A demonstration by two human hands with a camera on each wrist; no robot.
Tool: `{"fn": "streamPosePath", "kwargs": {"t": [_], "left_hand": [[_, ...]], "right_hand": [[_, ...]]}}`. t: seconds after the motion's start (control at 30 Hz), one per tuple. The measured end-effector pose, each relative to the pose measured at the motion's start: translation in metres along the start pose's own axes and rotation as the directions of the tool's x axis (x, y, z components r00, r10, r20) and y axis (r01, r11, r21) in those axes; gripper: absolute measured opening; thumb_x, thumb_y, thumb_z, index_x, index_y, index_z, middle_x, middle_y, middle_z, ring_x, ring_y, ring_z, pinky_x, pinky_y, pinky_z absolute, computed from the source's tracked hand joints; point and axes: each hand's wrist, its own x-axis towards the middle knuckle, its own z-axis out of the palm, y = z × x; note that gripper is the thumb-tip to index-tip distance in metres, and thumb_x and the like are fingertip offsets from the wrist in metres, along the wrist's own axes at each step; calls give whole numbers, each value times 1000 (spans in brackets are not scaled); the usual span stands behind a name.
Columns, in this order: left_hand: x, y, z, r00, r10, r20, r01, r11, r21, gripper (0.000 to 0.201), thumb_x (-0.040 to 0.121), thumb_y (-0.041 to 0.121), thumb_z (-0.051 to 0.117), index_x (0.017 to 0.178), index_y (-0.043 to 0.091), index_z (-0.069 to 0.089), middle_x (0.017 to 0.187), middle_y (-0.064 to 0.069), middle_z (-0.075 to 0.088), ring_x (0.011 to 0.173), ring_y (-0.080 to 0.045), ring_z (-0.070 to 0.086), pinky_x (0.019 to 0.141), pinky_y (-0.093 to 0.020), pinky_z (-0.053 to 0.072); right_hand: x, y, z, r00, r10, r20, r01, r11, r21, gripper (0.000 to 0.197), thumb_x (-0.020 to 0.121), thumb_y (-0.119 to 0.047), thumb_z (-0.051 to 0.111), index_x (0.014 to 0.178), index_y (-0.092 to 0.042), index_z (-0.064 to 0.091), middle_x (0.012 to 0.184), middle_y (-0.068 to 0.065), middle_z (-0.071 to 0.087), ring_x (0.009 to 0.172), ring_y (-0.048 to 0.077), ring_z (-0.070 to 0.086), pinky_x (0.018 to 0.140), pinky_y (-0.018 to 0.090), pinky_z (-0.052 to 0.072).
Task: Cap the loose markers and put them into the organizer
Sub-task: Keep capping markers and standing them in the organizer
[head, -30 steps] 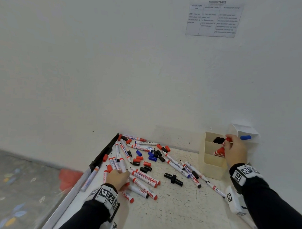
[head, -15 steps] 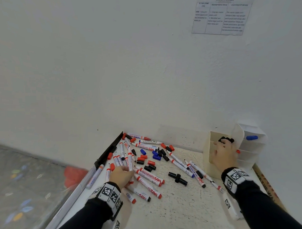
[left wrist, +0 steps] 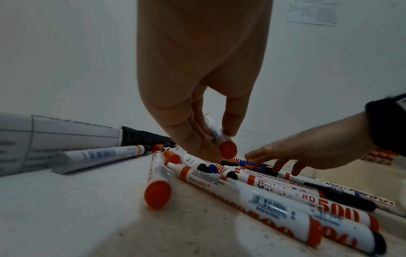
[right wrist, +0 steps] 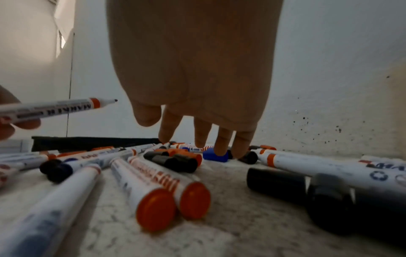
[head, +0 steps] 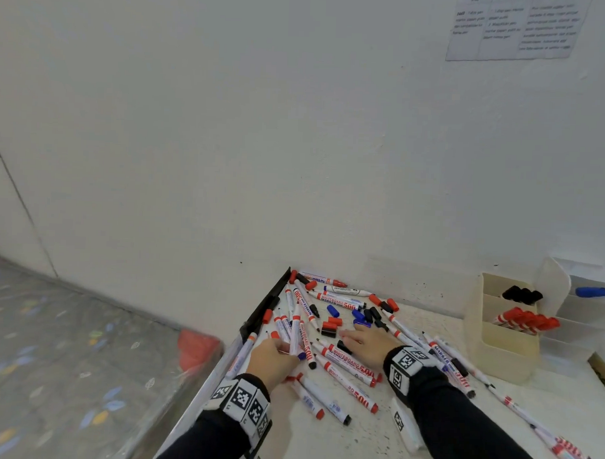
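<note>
Many white markers [head: 353, 363] and loose red, black and blue caps [head: 330, 324] lie scattered on the white table [head: 372, 437]. My left hand [head: 286, 349] pinches one uncapped marker [left wrist: 216, 132] with a red end, lifted off the pile; its bare tip [right wrist: 115, 100] points to the right. My right hand [head: 350, 337] reaches over the caps, its fingers [right wrist: 222, 146] straight and holding nothing, coming down by a blue cap [right wrist: 214, 155]. The cream organizer [head: 495, 356] stands at the right, with capped black and red markers in it.
A white drawer unit [head: 579, 318] with a blue marker [head: 592, 292] stands behind the organizer, against the wall. A black-ended bar [head: 264, 307] runs along the table's left edge. More markers [head: 534, 421] trail toward the front right. A red object [head: 197, 346] lies on the floor.
My right hand left the organizer and came left to the caps in the middle of the pile. My left hand has lifted a marker. The head view has tilted.
</note>
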Motion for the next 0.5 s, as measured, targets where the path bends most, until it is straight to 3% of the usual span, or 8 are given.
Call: {"fn": "streamPosePath", "kwargs": {"t": [0.1, 0.2, 0.27, 0.33, 0.37, 0.4, 0.5], "left_hand": [[-2, 0, -3, 1000, 5, 26, -5, 1000, 30, 9, 87, 15, 59, 90, 19, 52, 99, -5, 57, 78, -12, 57, 73, -23, 55], [0, 0, -3, 999, 26, 29, -28, 996, 87, 20, 86, 16, 59, 105, 16, 55, 107, -5, 59, 84, -12, 60, 73, -20, 55], [1, 1, -1, 999, 34, 24, -37, 993, 116, 24, 85, 18, 61, 109, 15, 56, 106, -4, 60, 89, -14, 62, 79, -25, 56], [1, 2, 2, 998, 53, 26, -56, 989, 140, 21, 85, 20, 62, 105, 18, 57, 102, -1, 60, 91, -13, 62, 83, -26, 56], [1, 3, 3, 997, 68, 25, -71, 985, 156, 19, 85, 19, 63, 103, 19, 56, 100, 1, 59, 89, -12, 61, 81, -24, 55], [0, 3, 5, 996, 87, 19, -89, 981, 172, 19, 85, 18, 63, 103, 18, 57, 99, 1, 58, 87, -10, 60, 77, -20, 54], [-2, 4, 10, 990, 141, -10, -136, 969, 206, 26, 86, 16, 62, 111, 15, 59, 97, 3, 58, 83, -8, 57, 68, -12, 48]], "right_hand": [[10, 0, 6, 999, 11, -30, -11, 1000, -4, 47, 98, -45, 26, 140, -28, 36, 150, -1, 33, 138, 19, 28, 116, 39, 20], [15, 4, 9, 982, 69, -175, -59, 996, 63, 39, 96, -40, 36, 129, -25, 49, 133, -1, 51, 119, 17, 48, 104, 36, 39], [15, 7, 8, 947, 113, -302, -48, 975, 216, 25, 94, -28, 48, 116, -20, 56, 118, -1, 57, 104, 14, 53, 98, 29, 44], [10, 8, 1, 885, 147, -441, 17, 938, 347, 4, 90, -16, 56, 93, -19, 56, 97, -1, 58, 90, 14, 55, 85, 25, 48], [9, 8, -4, 848, 149, -508, 59, 927, 371, 8, 89, -12, 56, 86, -19, 53, 89, -2, 56, 86, 16, 56, 78, 23, 48], [7, 8, -9, 821, 145, -552, 95, 919, 384, 8, 89, -10, 56, 88, -17, 52, 87, -3, 54, 86, 16, 55, 73, 21, 45], [0, 5, -20, 769, 95, -632, 220, 890, 400, 25, 91, -8, 51, 116, -13, 52, 104, -4, 47, 97, 9, 47, 86, 18, 38]]}}
